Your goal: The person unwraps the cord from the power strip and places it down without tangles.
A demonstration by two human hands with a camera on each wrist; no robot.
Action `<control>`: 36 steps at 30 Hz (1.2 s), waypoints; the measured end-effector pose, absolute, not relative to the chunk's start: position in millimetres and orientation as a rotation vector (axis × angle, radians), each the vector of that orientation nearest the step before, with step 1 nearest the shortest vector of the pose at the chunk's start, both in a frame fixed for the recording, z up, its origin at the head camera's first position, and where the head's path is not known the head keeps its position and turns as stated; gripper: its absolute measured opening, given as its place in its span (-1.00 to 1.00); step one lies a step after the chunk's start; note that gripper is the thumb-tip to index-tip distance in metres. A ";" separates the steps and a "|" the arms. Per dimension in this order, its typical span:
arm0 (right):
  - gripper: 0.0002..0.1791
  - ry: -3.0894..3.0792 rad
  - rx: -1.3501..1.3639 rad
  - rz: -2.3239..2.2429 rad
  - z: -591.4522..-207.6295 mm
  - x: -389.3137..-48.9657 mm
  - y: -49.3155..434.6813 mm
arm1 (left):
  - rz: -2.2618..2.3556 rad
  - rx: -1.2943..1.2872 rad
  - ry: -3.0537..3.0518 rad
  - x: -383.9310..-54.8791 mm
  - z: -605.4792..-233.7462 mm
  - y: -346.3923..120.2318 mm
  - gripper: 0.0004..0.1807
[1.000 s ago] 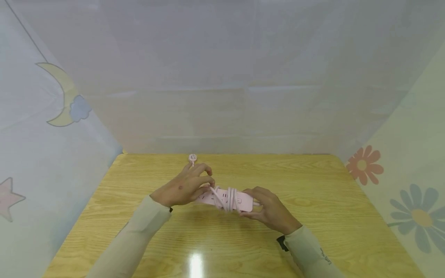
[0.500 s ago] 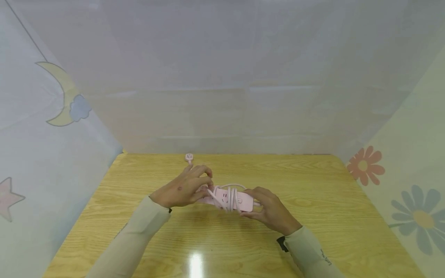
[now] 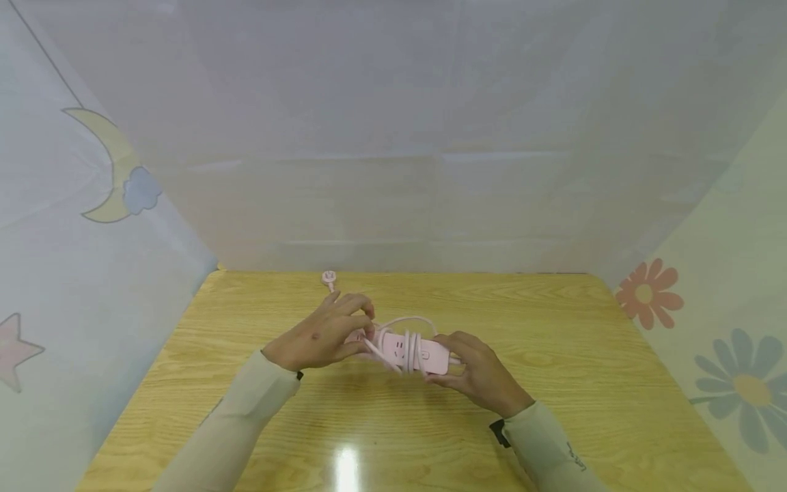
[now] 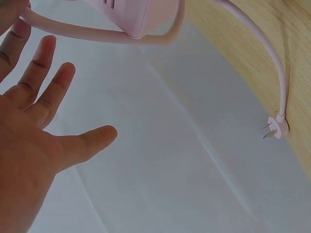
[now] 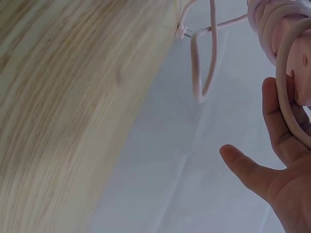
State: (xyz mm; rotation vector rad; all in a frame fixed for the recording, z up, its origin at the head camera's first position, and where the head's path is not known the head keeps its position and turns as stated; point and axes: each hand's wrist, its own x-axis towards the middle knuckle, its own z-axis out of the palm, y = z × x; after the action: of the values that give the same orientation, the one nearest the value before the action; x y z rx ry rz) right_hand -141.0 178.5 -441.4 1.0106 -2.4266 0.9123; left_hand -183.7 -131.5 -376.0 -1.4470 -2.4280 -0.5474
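Observation:
A pink power strip (image 3: 435, 357) is held up over the table, with several turns of its pink cable (image 3: 412, 350) wound round its middle. My right hand (image 3: 486, 372) grips the strip's right end, thumb on the near side and fingers on the far side. At the other end my left hand (image 3: 328, 331) pinches a length of the cable between thumb and index finger, its other fingers spread, as the left wrist view shows. A loose cable loop (image 5: 196, 68) hangs away from the strip. The two-pin plug (image 4: 278, 127) at the cable's end lies near the table's far edge.
The wooden table (image 3: 553, 328) meets a pale fabric wall (image 3: 393, 205) at its far edge. Printed side panels stand left and right, one with a moon (image 3: 113, 167), the other with flowers (image 3: 643, 294).
The plug has slid a little to the left along the far side. A loop of cable has risen into view behind the strip. Both hands stay nearly in place.

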 end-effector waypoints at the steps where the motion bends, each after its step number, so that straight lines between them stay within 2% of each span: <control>1: -0.30 -2.428 1.007 0.911 -441.6 -141.2 178.6 | -0.545 -1.448 -2.424 -183.8 -376.0 -131.5 -0.78; 20: -0.32 -2.400 0.995 0.895 -439.8 -143.0 182.0 | -0.541 -1.396 -2.400 -184.0 -382.9 -135.6 -0.78; 36: -0.31 -2.393 0.928 0.824 -437.9 -143.0 180.0 | -0.555 -1.242 -2.482 -172.8 -390.5 -140.3 -0.85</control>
State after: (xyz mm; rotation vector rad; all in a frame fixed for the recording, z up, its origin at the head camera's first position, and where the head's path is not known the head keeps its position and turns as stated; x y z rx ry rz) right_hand -143.0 180.0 -437.9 0.9283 -2.3928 0.8241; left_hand -172.8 -140.3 -390.5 -1.2419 -2.4822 -0.5551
